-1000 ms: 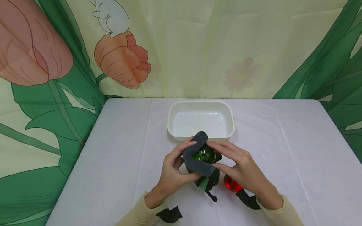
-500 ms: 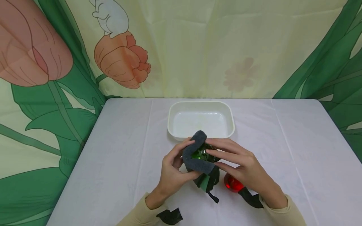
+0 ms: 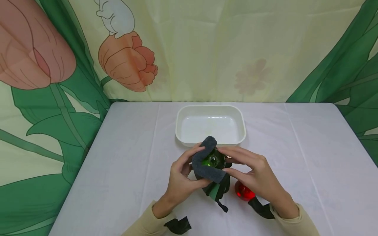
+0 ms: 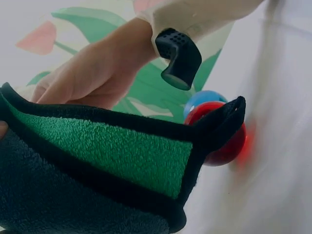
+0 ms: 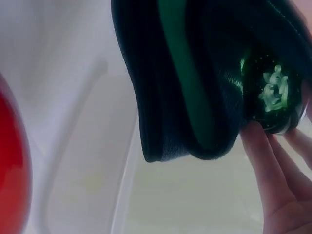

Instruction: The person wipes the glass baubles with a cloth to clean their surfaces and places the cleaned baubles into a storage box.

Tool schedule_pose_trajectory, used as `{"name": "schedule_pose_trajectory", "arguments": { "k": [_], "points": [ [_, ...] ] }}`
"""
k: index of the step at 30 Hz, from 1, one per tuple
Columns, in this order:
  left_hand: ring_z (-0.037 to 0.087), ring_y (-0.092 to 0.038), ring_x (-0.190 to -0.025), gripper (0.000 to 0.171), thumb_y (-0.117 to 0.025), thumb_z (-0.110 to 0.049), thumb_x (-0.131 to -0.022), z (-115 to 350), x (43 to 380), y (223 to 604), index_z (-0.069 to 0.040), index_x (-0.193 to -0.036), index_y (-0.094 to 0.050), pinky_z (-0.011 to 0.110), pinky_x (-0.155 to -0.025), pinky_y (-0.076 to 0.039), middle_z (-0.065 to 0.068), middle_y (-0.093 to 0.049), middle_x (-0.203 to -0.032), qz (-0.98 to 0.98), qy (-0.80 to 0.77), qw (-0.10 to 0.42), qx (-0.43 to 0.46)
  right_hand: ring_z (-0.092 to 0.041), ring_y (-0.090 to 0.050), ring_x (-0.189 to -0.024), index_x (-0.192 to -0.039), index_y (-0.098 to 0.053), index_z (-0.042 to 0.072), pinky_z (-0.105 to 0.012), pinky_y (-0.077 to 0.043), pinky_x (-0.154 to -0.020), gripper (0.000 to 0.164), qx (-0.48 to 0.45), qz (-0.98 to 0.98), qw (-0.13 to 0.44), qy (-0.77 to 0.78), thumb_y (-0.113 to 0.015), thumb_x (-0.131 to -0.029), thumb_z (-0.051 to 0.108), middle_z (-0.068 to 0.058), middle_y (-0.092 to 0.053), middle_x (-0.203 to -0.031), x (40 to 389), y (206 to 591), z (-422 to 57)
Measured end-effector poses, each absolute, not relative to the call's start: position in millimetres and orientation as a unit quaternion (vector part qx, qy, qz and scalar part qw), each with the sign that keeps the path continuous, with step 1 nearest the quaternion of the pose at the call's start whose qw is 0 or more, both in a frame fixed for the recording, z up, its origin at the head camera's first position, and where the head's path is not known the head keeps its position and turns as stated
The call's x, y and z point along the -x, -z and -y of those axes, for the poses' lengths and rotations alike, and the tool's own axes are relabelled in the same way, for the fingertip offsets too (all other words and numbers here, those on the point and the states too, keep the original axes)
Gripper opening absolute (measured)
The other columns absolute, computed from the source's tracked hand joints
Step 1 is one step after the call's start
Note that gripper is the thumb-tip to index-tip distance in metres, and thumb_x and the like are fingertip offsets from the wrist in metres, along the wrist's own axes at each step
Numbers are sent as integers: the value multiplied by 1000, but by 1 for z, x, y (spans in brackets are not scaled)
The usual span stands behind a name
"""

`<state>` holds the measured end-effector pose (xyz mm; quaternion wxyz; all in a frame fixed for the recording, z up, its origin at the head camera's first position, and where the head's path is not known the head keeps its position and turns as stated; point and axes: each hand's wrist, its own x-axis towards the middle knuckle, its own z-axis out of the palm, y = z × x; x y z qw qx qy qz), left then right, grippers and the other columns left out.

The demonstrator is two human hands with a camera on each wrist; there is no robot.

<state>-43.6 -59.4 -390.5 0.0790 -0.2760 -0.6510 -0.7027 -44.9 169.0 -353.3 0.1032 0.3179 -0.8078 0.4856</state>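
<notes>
My left hand [image 3: 184, 178] grips a folded cloth [image 3: 208, 172], dark grey on one face and green on the other, with black edging and a small loop. Wrapped partly in the cloth is a shiny green see-through ball [image 3: 215, 160]. My right hand [image 3: 258, 173] holds that ball from the right, thumb and fingertips at its side. White markings show on the green ball [image 5: 275, 92] in the right wrist view. A red see-through ball [image 3: 243, 191] lies on the table below my right hand. In the left wrist view, the loop overlaps the red ball [image 4: 219, 146].
A white rectangular tray [image 3: 210, 126] stands just behind the hands. A blue ball [image 4: 207, 97] shows beyond the red one in the left wrist view. Black wrist camera mounts [image 3: 178, 225] sit at both sleeves. A white cloth covers the table [image 3: 127, 154], with a floral curtain [image 3: 200, 49] behind.
My right fingers spread across the green ball half a second ago and have since drawn back to its right side. The left hand and cloth stay nearly in place.
</notes>
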Motion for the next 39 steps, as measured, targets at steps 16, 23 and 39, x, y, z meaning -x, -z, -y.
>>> {"name": "schedule_pose_trajectory", "arguments": {
  "k": [16, 23, 39],
  "points": [
    [23, -59, -122, 69, -78, 15, -71, 58, 43, 391, 5, -134, -53, 31, -89, -57, 24, -50, -142, 641, 714, 82, 270, -16, -58, -126, -128, -66, 4, -17, -47, -99, 44, -393, 786, 157, -451, -60, -97, 35, -13, -63, -133, 48, 355, -170],
    [22, -60, -119, 68, -78, 15, -71, 58, 42, 389, 4, -134, -54, 32, -86, -58, 23, -51, -142, 647, 715, 70, 256, -13, -64, -118, -131, -64, 6, -16, -48, -96, 55, -336, 824, 121, -439, -58, -94, 46, -9, -68, -127, 44, 354, -171],
    [23, -59, -124, 67, -77, 16, -70, 61, 44, 388, 5, -132, -54, 28, -88, -56, 23, -51, -142, 639, 725, 77, 245, -20, -53, -130, -131, -63, 3, -18, -45, -101, 42, -424, 779, 168, -430, -52, -102, 32, -15, -57, -138, 50, 355, -164]
  ]
}}
